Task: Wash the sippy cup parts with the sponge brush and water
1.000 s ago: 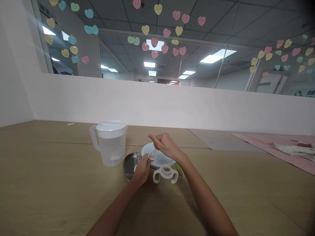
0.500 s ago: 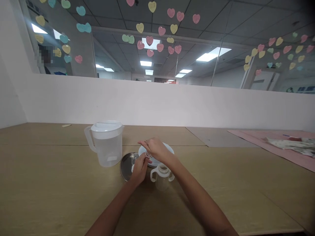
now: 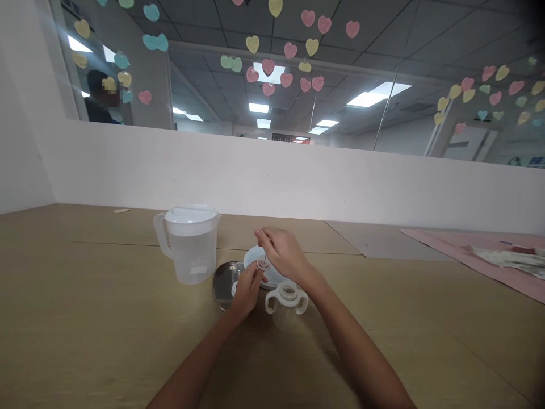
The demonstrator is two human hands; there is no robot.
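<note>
Pinching a small clear round piece between the fingertips of your left hand, you hold it just above the near edge of the white bowl, right where your two hands meet. Your left fingers are drawn close together around the piece's near rim, and the rest of that hand curls over the right side of the round metal lid lying flat on the table.

Your right hand comes in from the right and sits over the bowl, its thumb and forefinger closed tightly on a thin stick-like tool that stands nearly upright. The lower tip of that tool meets the clear piece in your left fingers; the view is too small to tell whether it goes into the piece or only touches it.

Just near of the bowl and under your right wrist stands a clear two-handled sippy cup with a white collar, open at the top and touching neither hand. To the left of the lid stands a clear lidded pitcher, handle turned to the left, well clear of your hands. Far to the right, a pink mat lies on the table with some wrapped items on it.
</note>
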